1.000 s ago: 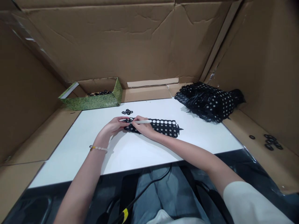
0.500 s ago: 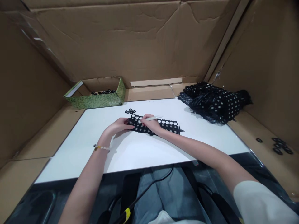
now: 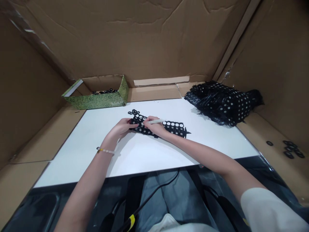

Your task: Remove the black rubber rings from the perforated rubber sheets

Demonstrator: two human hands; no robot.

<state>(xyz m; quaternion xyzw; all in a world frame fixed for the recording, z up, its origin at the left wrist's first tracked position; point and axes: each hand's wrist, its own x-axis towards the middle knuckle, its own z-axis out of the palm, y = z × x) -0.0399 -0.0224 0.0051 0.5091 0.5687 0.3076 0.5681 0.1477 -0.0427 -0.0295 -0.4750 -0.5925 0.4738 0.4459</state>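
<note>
A black perforated strip (image 3: 177, 129) with rows of round holes lies on the white board (image 3: 145, 158). My left hand (image 3: 124, 125) grips the strip's left end, its thumb resting over the top face. A white pen-like tool (image 3: 156, 121) is pinched in my right hand (image 3: 154, 126), its tip down at the strip's left part, close to my left thumb. The fingers of my right hand cover part of the strip's middle. Just beyond the left end sit several small black rings (image 3: 133, 112) in a cluster.
A green-sided cardboard box (image 3: 96, 102) at the back left holds more black rings (image 3: 106, 91). At the back right is a heap of black dotted sheets (image 3: 224, 103). Several loose rings (image 3: 291, 148) lie on cardboard at right. Tall cardboard walls (image 3: 154, 42) enclose the board.
The camera view has tilted slightly, so the scene sits a little higher. My right hand and the pen-like tool have shifted slightly left along the strip, nearer my left thumb.
</note>
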